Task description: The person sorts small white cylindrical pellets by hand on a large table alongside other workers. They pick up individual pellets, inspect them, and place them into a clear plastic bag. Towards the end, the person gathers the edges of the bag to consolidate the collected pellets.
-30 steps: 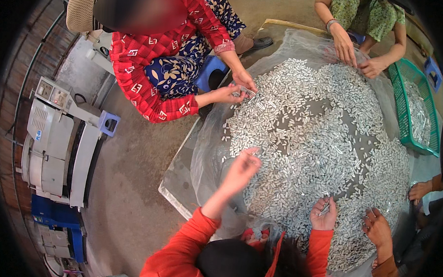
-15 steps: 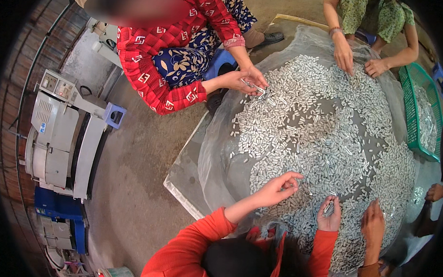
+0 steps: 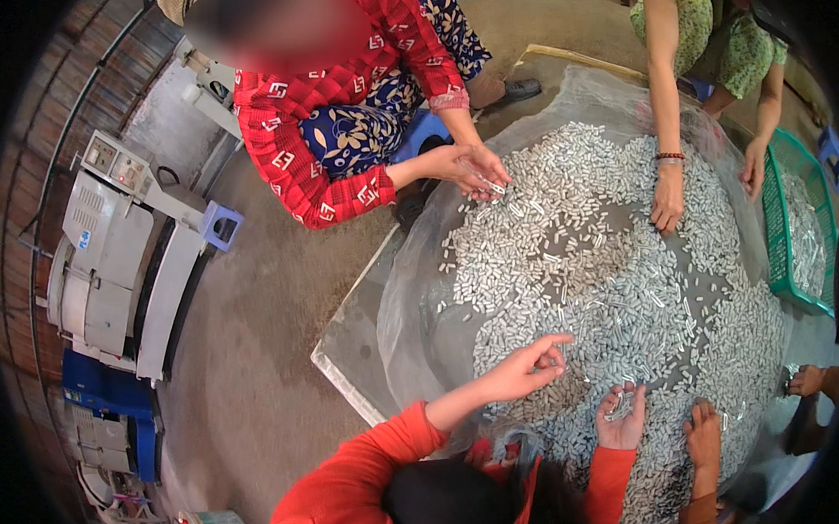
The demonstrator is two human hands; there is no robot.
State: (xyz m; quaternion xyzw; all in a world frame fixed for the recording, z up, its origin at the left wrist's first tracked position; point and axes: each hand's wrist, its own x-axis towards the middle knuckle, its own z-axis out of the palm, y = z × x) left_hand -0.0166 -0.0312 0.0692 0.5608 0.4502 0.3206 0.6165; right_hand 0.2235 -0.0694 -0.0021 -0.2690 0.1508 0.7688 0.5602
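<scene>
A wide heap of small, elongated silvery metal pieces [image 3: 603,296] lies spread in front of me. My left hand [image 3: 527,366] hovers over its near left side, index finger stretched out and the other fingers loosely bent. I see nothing held in it. To its right, my right hand [image 3: 624,426] is turned palm up, fingers curled around several metal pieces [image 3: 621,405]. Both my arms wear orange-red sleeves. Beneath the heap is a clear plastic sheet [image 3: 409,299], crumpled at its edge.
Across to the left, a person in red-patterned sleeves [image 3: 289,147] holds similar pieces. Another person's hand [image 3: 667,201] reaches in from the far right. A brown-sleeved hand [image 3: 703,434] works beside mine. A green basket [image 3: 777,219] stands at right; machines [image 3: 107,223] stand at left.
My left index finger has straightened. The far-right person's one hand has moved inward over the heap, the other toward the basket. The brown-sleeved hand beside mine has curled its fingers. The view has shifted slightly.
</scene>
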